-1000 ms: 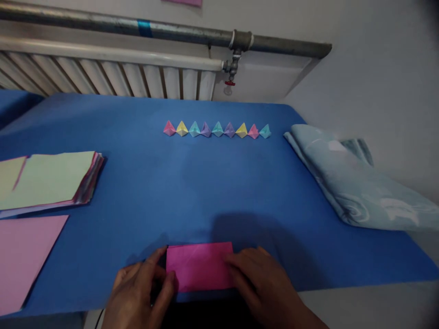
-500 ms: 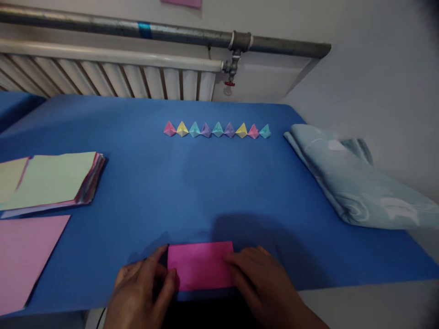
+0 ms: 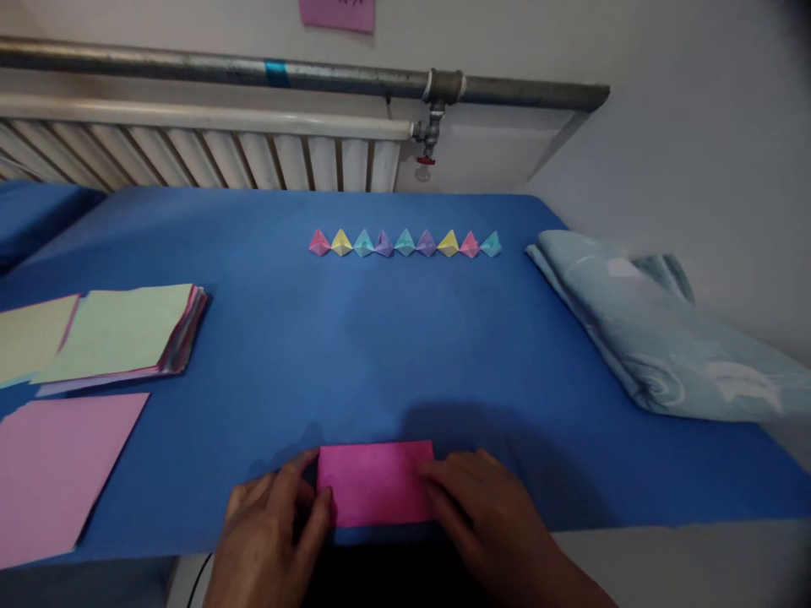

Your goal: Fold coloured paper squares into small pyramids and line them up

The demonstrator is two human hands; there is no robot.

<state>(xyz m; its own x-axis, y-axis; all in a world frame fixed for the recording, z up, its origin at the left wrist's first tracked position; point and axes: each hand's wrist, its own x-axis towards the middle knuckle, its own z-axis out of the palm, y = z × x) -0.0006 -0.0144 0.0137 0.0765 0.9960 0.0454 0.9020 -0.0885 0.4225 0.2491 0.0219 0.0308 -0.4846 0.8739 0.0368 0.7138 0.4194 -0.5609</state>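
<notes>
A folded magenta paper rectangle (image 3: 375, 481) lies flat at the near edge of the blue table (image 3: 355, 355). My left hand (image 3: 272, 536) pinches its left edge with thumb and fingers. My right hand (image 3: 491, 523) presses on its right edge with fingertips on the paper. Both hands rest partly over the table's front edge.
A row of several small folded paper shapes (image 3: 405, 243) in pink, yellow, teal and purple sits far centre. A stack of coloured paper sheets (image 3: 120, 333) and a pink sheet (image 3: 57, 469) lie left. Folded light-blue cloth (image 3: 646, 329) lies right. A radiator (image 3: 209, 156) and pipe run behind.
The view has tilted slightly, so everything sits a little to the right and higher. Both hands stay on the magenta paper's edges.
</notes>
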